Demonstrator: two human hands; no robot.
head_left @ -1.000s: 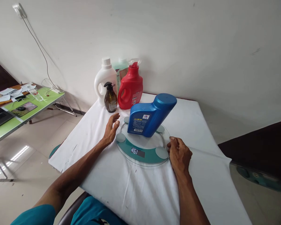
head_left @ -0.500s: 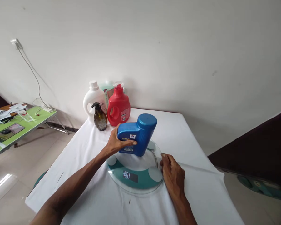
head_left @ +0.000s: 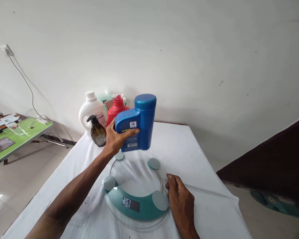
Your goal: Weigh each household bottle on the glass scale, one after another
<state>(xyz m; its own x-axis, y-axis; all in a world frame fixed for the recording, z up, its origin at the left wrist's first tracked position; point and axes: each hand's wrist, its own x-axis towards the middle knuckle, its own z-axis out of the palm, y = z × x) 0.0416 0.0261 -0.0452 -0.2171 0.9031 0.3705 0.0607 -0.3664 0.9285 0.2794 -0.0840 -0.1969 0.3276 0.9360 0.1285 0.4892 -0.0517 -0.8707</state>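
Observation:
My left hand [head_left: 116, 137] grips a blue plastic bottle [head_left: 137, 122] by its left side and holds it upright in the air above a round glass scale [head_left: 134, 187]. The scale lies flat on a table with a white cloth [head_left: 189, 159]; its teal front part carries a lit display. My right hand [head_left: 180, 200] rests on the cloth with its fingertips against the scale's right rim. Nothing stands on the scale's glass.
Behind the blue bottle, against the wall, stand a white jug [head_left: 91, 109], a small dark pump bottle [head_left: 98, 131], a red jug [head_left: 116, 108] and a pale green bottle [head_left: 105, 98]. A green folding table [head_left: 17, 132] with papers is at the left, over tiled floor.
My left hand took hold of the blue bottle on the scale and lifted it off into the air. My right hand stayed at the scale's right rim.

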